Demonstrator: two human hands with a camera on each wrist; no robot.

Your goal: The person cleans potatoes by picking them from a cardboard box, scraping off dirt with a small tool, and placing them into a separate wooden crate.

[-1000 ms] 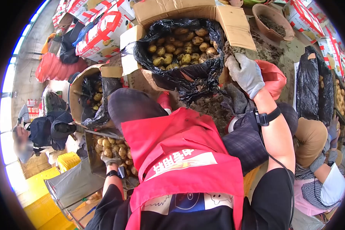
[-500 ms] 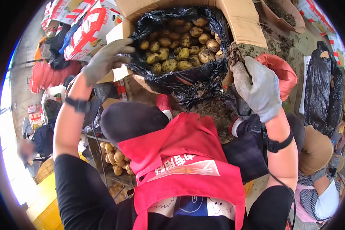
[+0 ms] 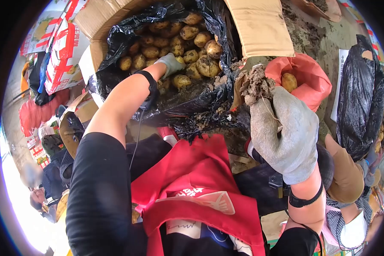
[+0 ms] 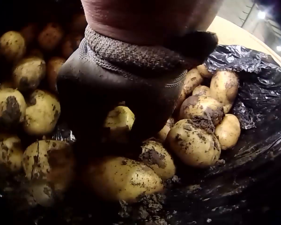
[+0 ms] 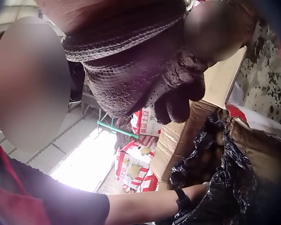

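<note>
My gloved left hand (image 3: 172,65) is down inside a cardboard box (image 3: 262,30), among soil-caked potatoes (image 3: 191,33). A black plastic liner (image 3: 217,15) covers the box walls. In the left wrist view, the dark glove (image 4: 112,84) curls over a yellowish potato (image 4: 119,119), with its fingertips in shadow. More potatoes, such as a muddy one (image 4: 194,143), lie around it. Beside the box, my gloved right hand (image 3: 286,136) pinches a crumbly clump of soil (image 3: 257,83) with a thin root trailing from it. Mud coats its fingers (image 5: 178,103) in the right wrist view.
Right of the box, an open red bag (image 3: 313,83) holds a potato (image 3: 289,82). Farther right lies a black plastic bag (image 3: 356,102). Red-and-white printed cartons (image 3: 64,59) stand at the left. Loose dirt covers the ground, and another person's leg (image 3: 347,175) is at the right.
My left hand has come up from the potatoes at lower left, passed the box's left edge and reached into it. The right hand has come closer to my body, bringing the soil clump.
</note>
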